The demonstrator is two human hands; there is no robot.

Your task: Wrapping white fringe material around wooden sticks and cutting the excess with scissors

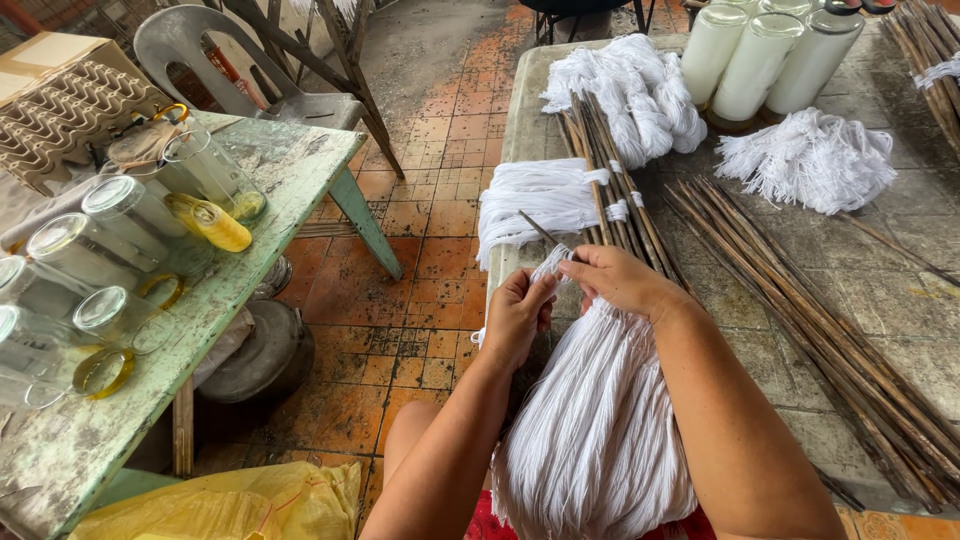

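Observation:
A thick hank of white strings hangs from the stone table's edge down over my lap. My left hand pinches the strings near the top of the hank. My right hand grips the same strings just beside it, together with a thin brown stick that pokes out to the upper left. The two hands almost touch. A bundle of brown sticks tied with white string lies right behind my hands.
Loose sticks, white string bundles and tall glasses of white wax lie on the stone table. On the left stands a worn green table with empty glass jars, a grey chair and egg trays. A yellow bag lies below.

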